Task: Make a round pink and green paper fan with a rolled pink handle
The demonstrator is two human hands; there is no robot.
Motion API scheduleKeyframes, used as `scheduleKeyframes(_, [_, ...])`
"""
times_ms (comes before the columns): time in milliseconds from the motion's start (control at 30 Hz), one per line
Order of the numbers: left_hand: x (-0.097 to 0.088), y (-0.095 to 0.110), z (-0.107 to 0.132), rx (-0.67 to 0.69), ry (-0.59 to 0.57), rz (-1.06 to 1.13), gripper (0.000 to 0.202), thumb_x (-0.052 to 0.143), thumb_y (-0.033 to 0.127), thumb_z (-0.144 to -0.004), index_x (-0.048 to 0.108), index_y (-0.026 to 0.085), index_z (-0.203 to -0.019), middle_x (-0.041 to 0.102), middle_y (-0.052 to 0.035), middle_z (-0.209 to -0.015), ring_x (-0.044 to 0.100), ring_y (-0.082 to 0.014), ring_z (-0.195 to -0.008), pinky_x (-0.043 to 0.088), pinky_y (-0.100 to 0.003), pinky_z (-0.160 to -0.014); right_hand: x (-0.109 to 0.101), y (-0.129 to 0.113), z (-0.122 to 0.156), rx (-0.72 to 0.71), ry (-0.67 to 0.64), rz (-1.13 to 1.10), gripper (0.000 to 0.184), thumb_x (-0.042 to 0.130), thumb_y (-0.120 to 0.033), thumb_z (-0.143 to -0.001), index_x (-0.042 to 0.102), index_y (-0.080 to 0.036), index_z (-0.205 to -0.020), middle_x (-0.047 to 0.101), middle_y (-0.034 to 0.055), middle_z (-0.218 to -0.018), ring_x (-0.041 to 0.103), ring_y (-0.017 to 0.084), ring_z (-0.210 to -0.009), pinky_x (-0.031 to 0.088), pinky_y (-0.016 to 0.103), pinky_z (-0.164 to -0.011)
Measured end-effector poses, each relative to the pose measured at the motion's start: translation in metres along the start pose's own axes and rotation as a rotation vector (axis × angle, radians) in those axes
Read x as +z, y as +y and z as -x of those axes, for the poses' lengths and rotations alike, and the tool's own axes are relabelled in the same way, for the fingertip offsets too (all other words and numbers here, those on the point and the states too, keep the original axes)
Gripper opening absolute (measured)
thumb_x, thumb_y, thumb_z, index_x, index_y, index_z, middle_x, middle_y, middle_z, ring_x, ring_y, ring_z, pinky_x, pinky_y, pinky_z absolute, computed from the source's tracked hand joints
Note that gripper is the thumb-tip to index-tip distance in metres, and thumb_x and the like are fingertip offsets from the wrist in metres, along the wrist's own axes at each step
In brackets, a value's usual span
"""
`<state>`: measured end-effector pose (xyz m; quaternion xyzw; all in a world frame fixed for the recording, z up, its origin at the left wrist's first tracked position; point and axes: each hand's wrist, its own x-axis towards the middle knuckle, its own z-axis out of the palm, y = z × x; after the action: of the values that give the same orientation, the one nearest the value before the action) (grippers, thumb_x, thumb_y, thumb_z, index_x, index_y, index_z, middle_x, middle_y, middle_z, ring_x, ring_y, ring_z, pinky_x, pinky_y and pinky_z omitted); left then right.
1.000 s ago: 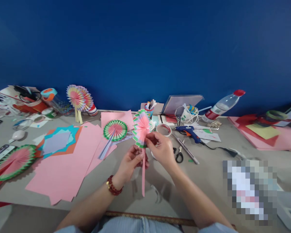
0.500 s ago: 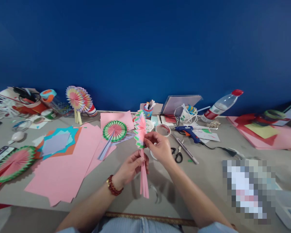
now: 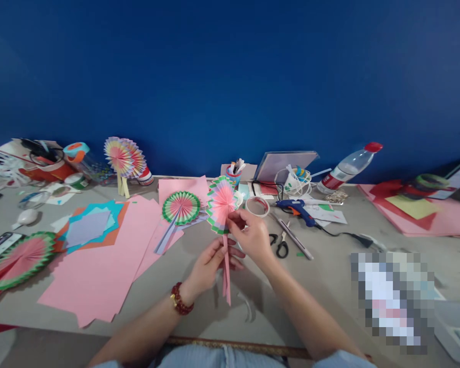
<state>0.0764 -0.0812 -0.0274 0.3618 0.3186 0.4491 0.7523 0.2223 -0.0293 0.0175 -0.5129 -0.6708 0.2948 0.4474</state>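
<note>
Upright between my hands is a pleated paper fan (image 3: 220,201), pink in the middle with a green and lilac zigzag edge. Its pink paper handle strips (image 3: 226,281) hang down over the table. My left hand (image 3: 210,260) pinches those strips just under the fan, thumb in front. With thumb and fingertips, my right hand (image 3: 251,232) grips the fan's lower right edge. A second round paper fan (image 3: 181,207), green-edged with lilac strips, lies to the left on pink paper.
Pink sheets (image 3: 95,276) and stacked coloured papers (image 3: 88,227) cover the left side, near a larger fan (image 3: 26,258). Scissors (image 3: 281,248), a pen (image 3: 295,240), a tape roll (image 3: 257,206) and a blue glue gun (image 3: 297,208) lie right of my hands. A plastic bottle (image 3: 348,171) leans at the back.
The held fan has turned from nearly edge-on to show more of its pleated face. Its strips have swung slightly left and look narrower. Both hands keep their hold.
</note>
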Motion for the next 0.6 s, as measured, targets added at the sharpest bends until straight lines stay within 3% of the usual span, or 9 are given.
scheduleKeyframes(167, [0.002, 0.003, 0.001, -0.079, -0.065, -0.005, 0.035, 0.073, 0.042, -0.085, 0.062, 0.016, -0.107, 0.075, -0.0132, -0.100, 0.074, -0.0214, -0.078, 0.057, -0.033, -0.075, -0.001, 0.003, -0.003, -0.010, 0.040, 0.024, 0.010, 0.057, -0.019, -0.080, 0.066, -0.021, -0.082, 0.072, 0.0002, -0.075, 0.066, 0.016, -0.065, 0.049, 0.025, -0.062])
scheduleKeyframes(300, [0.001, 0.003, 0.000, -0.089, -0.043, -0.001, 0.036, 0.071, 0.045, -0.086, 0.064, 0.015, -0.105, 0.075, -0.0137, -0.102, 0.075, -0.0217, -0.078, 0.057, -0.033, -0.077, -0.003, 0.008, -0.007, 0.025, 0.043, -0.078, 0.007, 0.059, -0.024, -0.082, 0.065, -0.021, -0.081, 0.072, 0.0001, -0.073, 0.068, 0.016, -0.062, 0.052, 0.025, -0.058])
scheduleKeyframes(467, [0.000, -0.002, 0.003, -0.101, -0.110, 0.006, 0.038, 0.066, 0.047, -0.089, 0.060, 0.017, -0.112, 0.075, -0.0112, -0.096, 0.075, -0.0216, -0.075, 0.058, -0.033, -0.072, -0.009, 0.011, -0.012, 0.046, 0.073, -0.154, 0.007, 0.062, -0.027, -0.082, 0.065, -0.021, -0.082, 0.072, 0.0005, -0.071, 0.069, 0.017, -0.059, 0.054, 0.026, -0.056])
scheduleKeyframes(600, [-0.002, -0.005, 0.004, -0.126, -0.150, 0.011, 0.034, 0.058, 0.046, -0.095, 0.059, 0.016, -0.112, 0.073, -0.0090, -0.087, 0.072, -0.0173, -0.067, 0.056, -0.026, -0.061, -0.012, 0.015, -0.015, 0.091, 0.091, -0.269, 0.012, 0.066, -0.032, -0.081, 0.064, -0.020, -0.082, 0.071, 0.0009, -0.069, 0.070, 0.018, -0.059, 0.057, 0.027, -0.056])
